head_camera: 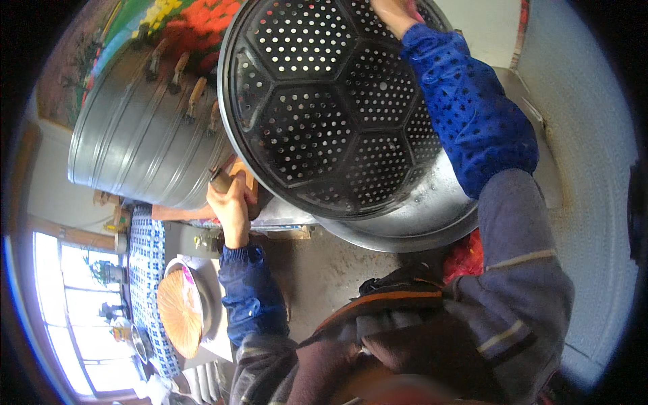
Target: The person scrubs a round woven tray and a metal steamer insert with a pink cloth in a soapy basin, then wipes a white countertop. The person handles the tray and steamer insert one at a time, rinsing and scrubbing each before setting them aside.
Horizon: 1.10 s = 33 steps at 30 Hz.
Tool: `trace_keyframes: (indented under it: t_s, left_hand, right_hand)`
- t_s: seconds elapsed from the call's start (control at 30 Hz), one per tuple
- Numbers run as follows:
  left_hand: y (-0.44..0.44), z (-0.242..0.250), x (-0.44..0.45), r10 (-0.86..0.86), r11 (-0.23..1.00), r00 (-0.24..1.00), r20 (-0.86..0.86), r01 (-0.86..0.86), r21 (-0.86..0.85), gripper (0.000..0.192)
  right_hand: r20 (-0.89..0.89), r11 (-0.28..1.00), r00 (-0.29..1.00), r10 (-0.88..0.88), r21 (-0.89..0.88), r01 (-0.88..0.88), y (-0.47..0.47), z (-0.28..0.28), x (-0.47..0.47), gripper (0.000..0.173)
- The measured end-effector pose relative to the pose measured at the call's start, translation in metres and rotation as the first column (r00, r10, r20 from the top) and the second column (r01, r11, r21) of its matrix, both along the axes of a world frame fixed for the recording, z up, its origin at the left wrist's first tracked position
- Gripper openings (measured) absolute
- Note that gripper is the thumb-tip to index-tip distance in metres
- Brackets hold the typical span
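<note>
A large round metal steamer tier [306, 134] with a dark perforated base stands tilted before me. Under its lower right edge is a wide shiny metal basin [405, 235]. My left hand [232, 205] grips a wooden handle [220, 181] at the tier's left side; how that handle is fixed is hidden. My right hand [395, 15] is against the perforated base near the top of the view. Its fingers are partly cut off by the picture's edge, and a bit of pink shows beside them.
On the left is a stack of metal steamer tiers [136, 136] with wooden handles. Further back, a round ribbed lid [179, 314] leans on a bowl [206, 296] beside a blue-checked cloth [147, 263]. A pale wall [592, 202] bounds the right. Something red [463, 258] lies below the basin.
</note>
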State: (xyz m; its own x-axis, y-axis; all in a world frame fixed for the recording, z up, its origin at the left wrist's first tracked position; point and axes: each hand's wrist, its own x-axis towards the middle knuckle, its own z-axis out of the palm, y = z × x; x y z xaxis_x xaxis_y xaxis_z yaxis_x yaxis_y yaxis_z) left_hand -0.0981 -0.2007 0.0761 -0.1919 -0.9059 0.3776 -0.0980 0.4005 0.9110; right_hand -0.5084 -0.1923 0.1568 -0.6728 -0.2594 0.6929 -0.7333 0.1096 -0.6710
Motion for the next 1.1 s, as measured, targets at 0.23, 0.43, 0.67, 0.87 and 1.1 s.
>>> trace_keyframes:
  t_s: [0.23, 0.43, 0.67, 0.87, 1.1]
  left_hand:
    - [-0.003, 0.001, 0.002, 0.005, 1.000, 0.999, 0.038, -0.005, -0.005, 0.029]
    - [-0.015, -0.003, 0.002, -0.006, 0.999, 0.999, -0.033, 0.007, 0.046, 0.010]
    - [-0.009, 0.000, -0.001, 0.001, 1.000, 0.999, -0.032, -0.002, -0.019, 0.009]
    - [0.020, -0.008, 0.003, -0.079, 0.966, 0.997, 0.009, 0.079, -0.245, 0.038]
    - [0.079, -0.057, 0.030, 0.010, 0.505, 0.974, 0.225, 0.189, -0.842, 0.034]
  right_hand:
    - [-0.677, 0.825, 0.488, 0.551, 0.356, -0.439, -0.017, -0.050, 0.183, 0.061]
    - [-0.127, 0.029, -0.122, 0.984, 0.799, -0.600, 0.112, -0.205, 0.154, 0.061]
    - [0.026, 0.091, 0.382, 0.924, 0.954, -0.286, 0.183, -0.280, -0.004, 0.037]
    - [0.106, 0.624, 0.842, 0.529, 0.624, -0.471, 0.200, -0.230, -0.042, 0.042]
    - [0.700, 0.796, 0.379, 0.606, -0.528, -0.297, 0.322, -0.052, -0.030, 0.062]
